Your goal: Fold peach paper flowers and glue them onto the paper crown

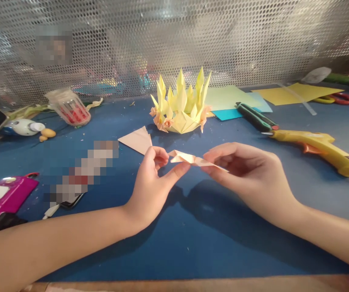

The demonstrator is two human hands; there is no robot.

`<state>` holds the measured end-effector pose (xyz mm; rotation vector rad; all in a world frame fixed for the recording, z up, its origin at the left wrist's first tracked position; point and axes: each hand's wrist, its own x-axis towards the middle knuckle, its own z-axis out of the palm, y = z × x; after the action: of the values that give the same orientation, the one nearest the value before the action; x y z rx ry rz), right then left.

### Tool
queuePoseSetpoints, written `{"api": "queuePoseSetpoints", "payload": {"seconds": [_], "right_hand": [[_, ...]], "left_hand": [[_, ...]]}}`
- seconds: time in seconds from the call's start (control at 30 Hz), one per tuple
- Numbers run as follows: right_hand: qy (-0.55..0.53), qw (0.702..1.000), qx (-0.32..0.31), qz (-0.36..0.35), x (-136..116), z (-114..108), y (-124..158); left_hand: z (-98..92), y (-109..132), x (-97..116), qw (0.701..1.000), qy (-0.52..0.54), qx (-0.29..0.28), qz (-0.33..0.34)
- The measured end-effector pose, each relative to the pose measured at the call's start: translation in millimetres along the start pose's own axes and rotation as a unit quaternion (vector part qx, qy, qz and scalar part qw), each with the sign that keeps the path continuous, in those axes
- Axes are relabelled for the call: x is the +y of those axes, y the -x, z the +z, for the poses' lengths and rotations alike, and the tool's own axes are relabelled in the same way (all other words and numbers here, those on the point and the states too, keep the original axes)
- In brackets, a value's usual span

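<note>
Both my hands hold a small folded piece of pale pink paper just above the blue table. My left hand pinches its left end between thumb and fingers. My right hand pinches its right end, fingers curled over the fold. Behind the hands stands a yellow origami crown-shaped piece with small pink paper flowers at its base. A flat pink paper triangle lies on the table to the left of it.
A yellow glue gun and a dark green tool lie at the right. Coloured paper sheets and scissors sit at the back right. A clear plastic cup, a magenta case and a phone lie left. Perforated mesh closes the back.
</note>
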<state>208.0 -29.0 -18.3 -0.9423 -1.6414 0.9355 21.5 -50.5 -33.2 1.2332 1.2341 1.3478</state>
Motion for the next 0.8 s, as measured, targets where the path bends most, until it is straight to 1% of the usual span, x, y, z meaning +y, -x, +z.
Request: {"api": "queuePoseSetpoints", "payload": {"seconds": [0.03, 0.07, 0.13, 0.2, 0.37, 0.43, 0.5, 0.57, 0.63, 0.8], "right_hand": [[0.002, 1.000, 0.013, -0.001, -0.1, -0.3, -0.3], [0.006, 1.000, 0.021, -0.005, 0.0, -0.7, -0.9], [0.020, 0.999, 0.026, -0.024, 0.8, -1.3, -2.1], [0.039, 0.998, 0.026, -0.047, 2.2, -1.6, -2.7], [0.070, 0.993, 0.028, -0.086, 6.4, -2.1, -1.2], [0.095, 0.991, 0.012, -0.097, 6.9, -2.7, -0.6], [0.111, 0.987, -0.028, -0.113, 6.5, -3.2, -0.4], [0.110, 0.983, -0.069, -0.129, 5.9, -3.2, -0.8], [0.101, 0.981, -0.089, -0.142, 5.6, -2.7, -1.5], [0.085, 0.983, -0.085, -0.140, 4.4, -2.6, -2.6]], "left_hand": [[-0.4, 0.0, -0.3, 1.000, -0.016, 0.015, 0.011], [-0.6, 0.1, -0.3, 0.999, -0.030, 0.014, 0.018], [-0.7, 0.4, 0.1, 0.999, -0.044, -0.014, 0.017], [-0.1, 1.0, 1.0, 0.999, -0.032, -0.043, 0.005], [2.2, 4.3, 3.2, 0.998, 0.026, -0.059, 0.006], [2.2, 5.3, 3.5, 0.996, 0.025, -0.091, 0.009], [1.7, 5.2, 2.9, 0.992, 0.027, -0.126, 0.017], [0.8, 4.1, 1.8, 0.988, 0.044, -0.146, 0.023], [0.2, 2.5, 1.0, 0.985, 0.068, -0.155, 0.020], [1.0, 0.6, 2.3, 0.984, 0.111, -0.141, 0.001]]}}
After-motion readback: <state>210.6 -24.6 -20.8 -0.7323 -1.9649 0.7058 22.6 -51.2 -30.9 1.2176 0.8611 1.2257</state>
